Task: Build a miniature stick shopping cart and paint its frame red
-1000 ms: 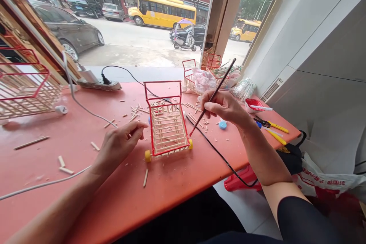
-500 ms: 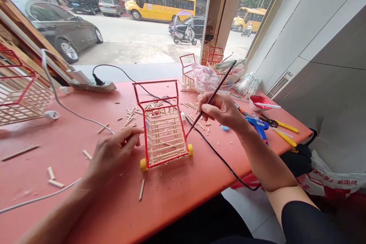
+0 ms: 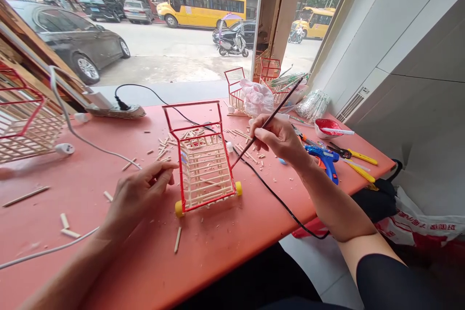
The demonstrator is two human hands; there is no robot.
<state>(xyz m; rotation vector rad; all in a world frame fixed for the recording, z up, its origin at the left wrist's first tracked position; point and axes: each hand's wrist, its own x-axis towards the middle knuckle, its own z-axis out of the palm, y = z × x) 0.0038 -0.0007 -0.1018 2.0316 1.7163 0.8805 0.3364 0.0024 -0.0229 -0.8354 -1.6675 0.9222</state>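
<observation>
A small shopping cart (image 3: 207, 169) made of thin wooden sticks stands on the table, its frame edges painted red and its wheels yellow. My right hand (image 3: 274, 138) is closed around a thin dark paintbrush (image 3: 271, 118). The brush slants down to the left, and its tip meets the cart's right edge. At the cart's left side is my left hand (image 3: 141, 193), fingers loosely bent and a little apart. Its index fingertip is at the red left rail; whether it presses there I cannot tell.
Cut sticks (image 3: 167, 147) lie scattered behind the cart. A black cable (image 3: 276, 193) crosses the table on the right. Beyond it are a blue glue gun (image 3: 325, 157), yellow-handled pliers (image 3: 358, 156) and a red paint bowl (image 3: 323, 131). Another cart (image 3: 29, 131) stands left, near a power strip (image 3: 116, 110).
The brush tip has shifted slightly along the cart's right edge, still touching or very near it. The whole view has drifted a little; my left hand keeps its place beside the cart.
</observation>
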